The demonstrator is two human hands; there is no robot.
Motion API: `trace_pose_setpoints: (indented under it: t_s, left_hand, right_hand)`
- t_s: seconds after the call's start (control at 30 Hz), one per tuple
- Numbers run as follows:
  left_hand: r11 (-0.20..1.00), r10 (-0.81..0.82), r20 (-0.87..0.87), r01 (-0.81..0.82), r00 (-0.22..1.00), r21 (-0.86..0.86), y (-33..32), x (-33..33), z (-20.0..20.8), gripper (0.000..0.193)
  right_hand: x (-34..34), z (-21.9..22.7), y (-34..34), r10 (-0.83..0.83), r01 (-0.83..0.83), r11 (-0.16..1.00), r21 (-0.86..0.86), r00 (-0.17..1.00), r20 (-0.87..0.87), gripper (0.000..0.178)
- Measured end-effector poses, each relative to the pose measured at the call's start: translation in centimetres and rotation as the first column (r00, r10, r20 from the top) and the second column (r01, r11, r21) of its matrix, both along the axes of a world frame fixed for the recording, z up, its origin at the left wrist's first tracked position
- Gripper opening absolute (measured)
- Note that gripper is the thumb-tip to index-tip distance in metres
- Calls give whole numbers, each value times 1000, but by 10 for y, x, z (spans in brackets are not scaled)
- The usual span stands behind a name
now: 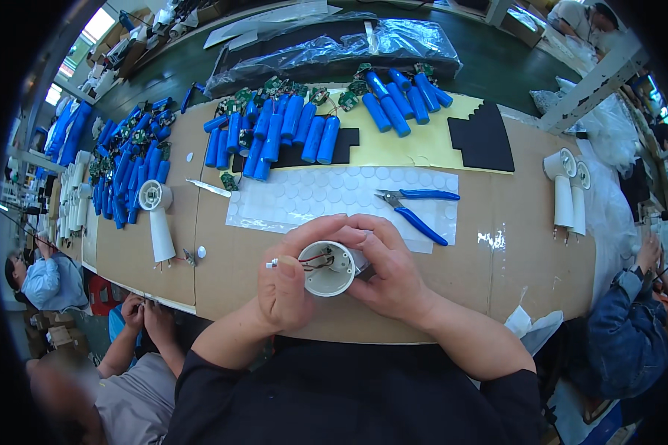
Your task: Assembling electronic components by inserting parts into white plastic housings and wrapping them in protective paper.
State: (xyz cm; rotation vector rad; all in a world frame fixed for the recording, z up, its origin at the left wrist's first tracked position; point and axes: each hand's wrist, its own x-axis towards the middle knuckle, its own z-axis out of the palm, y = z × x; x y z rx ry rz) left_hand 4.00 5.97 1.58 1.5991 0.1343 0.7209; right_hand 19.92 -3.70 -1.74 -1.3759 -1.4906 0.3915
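Note:
Both hands are wrapped round a white, cup-shaped plastic housing (332, 283), held above the table's near edge with its round opening facing up. My left hand (280, 297) closes on its left side, thumb raised beside a small white connector (272, 264). Thin red and dark wires run from that connector into the housing. My right hand (395, 280) closes round the right side, its fingers meeting the left ones at the far side. The palms hide most of the outer wall. Just beyond lie blue-handled flush cutters (421, 215) on a sheet of round clear stickers (297, 200).
Blue cylindrical battery packs (271, 137) with green circuit boards lie at the back; another heap (130, 178) is at left. White housings with handles stand left (160, 222) and right (564, 193). Black foam (482, 141) lies on yellow paper. Co-workers sit on both sides.

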Motion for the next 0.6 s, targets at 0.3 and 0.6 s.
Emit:
trace_pose_setpoints:
  t_s: [0.3, 0.6]
  left_hand:
    - [977, 102, -70, -86, 992, 194, -3, 4, 20, 51]
    - [1000, 25, -8, -25, 1000, 15, 2, 8, 22, 49]
  right_hand:
    - [0, 3, 0, 1, -1, 1000, 4, 1000, -2, 48]
    - [2, 2, 0, 20, -20, 1000, 20, 1000, -5, 47]
